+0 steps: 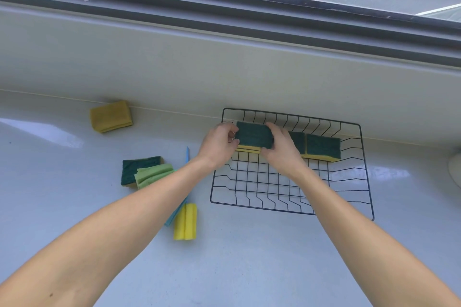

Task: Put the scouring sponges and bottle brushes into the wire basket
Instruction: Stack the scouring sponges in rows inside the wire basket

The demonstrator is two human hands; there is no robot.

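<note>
Windowsill counter [249, 269], hands gripping sponge [253, 136]

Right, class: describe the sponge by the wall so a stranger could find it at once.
Start at the wire basket and look left along the wall. The sponge lies there alone on the counter, away from the cluster near the left hand. It shows only yellow, while the others show dark green.

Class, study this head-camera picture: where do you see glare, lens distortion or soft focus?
Head view: pale window glare streaks the countertop at left and beside the wire basket; wide-angle distortion bows the window frame; the hands and their scouring sponge look sharp, under soft, nearly shadowless daylight.
</note>
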